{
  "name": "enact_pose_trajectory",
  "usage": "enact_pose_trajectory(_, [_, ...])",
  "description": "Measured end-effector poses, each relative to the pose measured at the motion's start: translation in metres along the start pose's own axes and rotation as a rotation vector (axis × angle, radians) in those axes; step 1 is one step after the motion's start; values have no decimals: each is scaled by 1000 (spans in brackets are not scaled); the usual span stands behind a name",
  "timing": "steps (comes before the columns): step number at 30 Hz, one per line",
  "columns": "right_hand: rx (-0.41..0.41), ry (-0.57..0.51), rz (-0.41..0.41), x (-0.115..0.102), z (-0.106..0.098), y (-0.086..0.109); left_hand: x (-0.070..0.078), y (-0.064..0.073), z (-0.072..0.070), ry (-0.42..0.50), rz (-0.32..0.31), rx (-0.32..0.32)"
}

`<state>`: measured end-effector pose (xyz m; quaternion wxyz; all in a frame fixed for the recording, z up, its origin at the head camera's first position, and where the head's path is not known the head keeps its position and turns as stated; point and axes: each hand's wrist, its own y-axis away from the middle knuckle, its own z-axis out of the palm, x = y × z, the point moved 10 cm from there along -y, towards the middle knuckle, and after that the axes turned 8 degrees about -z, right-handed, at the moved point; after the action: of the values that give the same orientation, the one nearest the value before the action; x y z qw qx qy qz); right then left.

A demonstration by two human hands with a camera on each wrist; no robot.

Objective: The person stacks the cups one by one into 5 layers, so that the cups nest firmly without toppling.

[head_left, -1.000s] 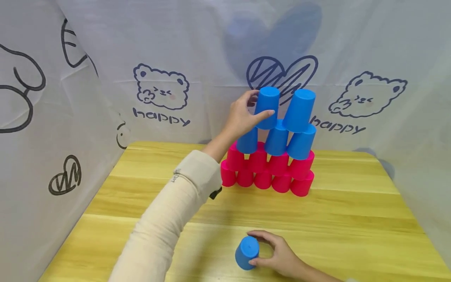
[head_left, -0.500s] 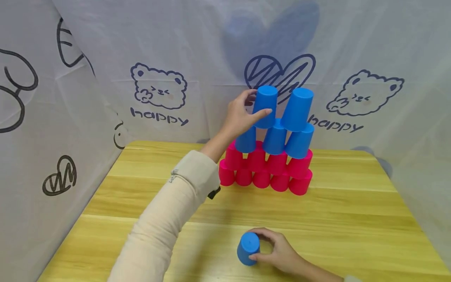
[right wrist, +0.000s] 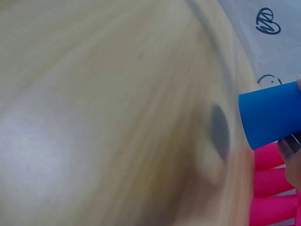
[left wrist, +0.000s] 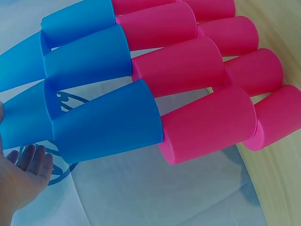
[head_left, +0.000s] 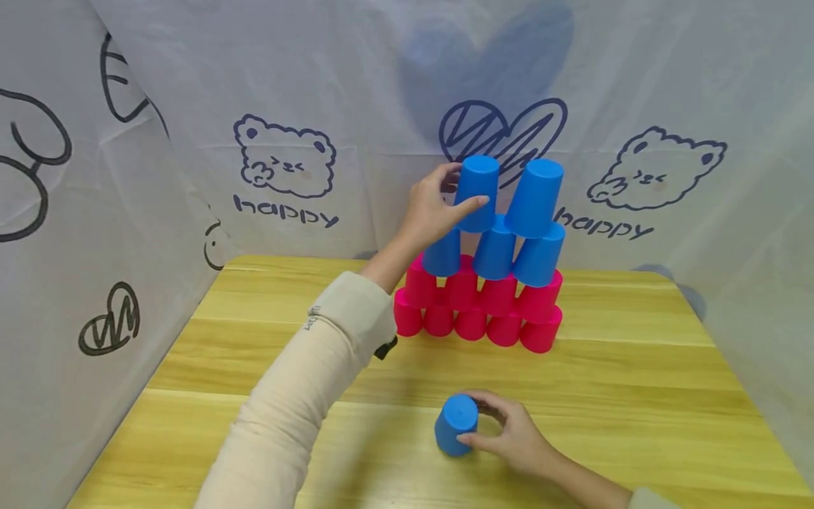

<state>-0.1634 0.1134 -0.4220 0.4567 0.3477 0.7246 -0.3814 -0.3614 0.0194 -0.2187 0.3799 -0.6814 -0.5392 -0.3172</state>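
Note:
My left hand [head_left: 434,208] grips the upper-left blue cup [head_left: 478,182], thumb on its front and fingers behind it. That upside-down cup rests on a row of blue cups [head_left: 494,253], beside another top blue cup [head_left: 535,199]. Two rows of pink cups [head_left: 470,322] carry the blue ones. Nearer the front, my right hand [head_left: 521,442] holds a separate blue cup [head_left: 454,428], bottom up, between thumb and fingers. In the right wrist view this blue cup [right wrist: 270,114] hangs above the table, apart from its shadow. The left wrist view shows the stack sideways with my left hand [left wrist: 26,181] at its top.
The wooden table [head_left: 636,396] carries the stack towards its back. A white cloth [head_left: 375,85] with bear and heart drawings hangs close behind, and another white cloth wall [head_left: 51,396] stands along the left side.
My right hand has moved the blue cup away from the front edge, towards the stack and slightly right. My left hand keeps its grip on the upper-left cup; the stack stands unchanged.

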Motion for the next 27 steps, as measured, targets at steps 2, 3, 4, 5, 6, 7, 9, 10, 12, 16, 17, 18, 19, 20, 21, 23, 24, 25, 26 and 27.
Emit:
enact_pose_trajectory(2, [13, 15, 10, -2, -6, -2, 0, 0, 0, 1, -2, -4])
enact_pose_trajectory(3, [20, 18, 13, -3, -9, -4, -1, 0, 1, 2, -6, -5])
enact_pose_trajectory(4, [29, 25, 12, -5, -11, -5, -1, 0, 1, 2, -9, -7])
enact_pose_trajectory(5, [40, 31, 10, -7, -14, -7, -1, 0, 1, 1, -12, -7])
enact_pose_trajectory(6, [51, 34, 5, -9, -17, -8, -2, 0, 1, -1, -14, -7])
enact_pose_trajectory(7, [61, 36, -1, -11, -19, -9, -2, 0, 1, -4, -16, -8])
enact_pose_trajectory(9, [74, 39, -34, -16, -23, -12, -2, 0, 0, -10, -16, -8])
enact_pose_trajectory(10, [79, 42, -50, -19, -25, -13, -1, 0, 0, -11, -15, -8])
enact_pose_trajectory(12, [87, 44, -76, -23, -27, -15, 0, -1, -1, -15, -13, -8])
enact_pose_trajectory(16, [99, 58, -82, -27, -33, -18, 2, -1, -2, -28, -14, -13])
enact_pose_trajectory(17, [102, 63, -78, -27, -34, -19, 3, -1, -1, -31, -15, -16])
enact_pose_trajectory(18, [105, 68, -76, -28, -36, -19, 3, 0, -1, -32, -15, -20])
enact_pose_trajectory(19, [108, 73, -77, -28, -37, -19, 3, 0, -1, -34, -18, -23])
enact_pose_trajectory(20, [114, 79, -80, -29, -38, -20, 3, 0, 0, -35, -19, -25])
enact_pose_trajectory(21, [119, 83, -82, -30, -40, -20, 4, 0, 0, -32, -20, -25])
enact_pose_trajectory(23, [125, 90, -88, -33, -42, -21, 4, -1, 0, -31, -19, -21])
enact_pose_trajectory(24, [128, 92, -92, -34, -43, -21, 4, -1, 0, -31, -19, -19])
enact_pose_trajectory(25, [129, 94, -94, -35, -44, -22, 4, -1, 0, -31, -19, -18])
enact_pose_trajectory(26, [131, 95, -96, -36, -45, -22, 4, -2, 0, -32, -17, -16])
enact_pose_trajectory(27, [131, 98, -96, -37, -46, -23, 5, -2, 0, -32, -16, -15])
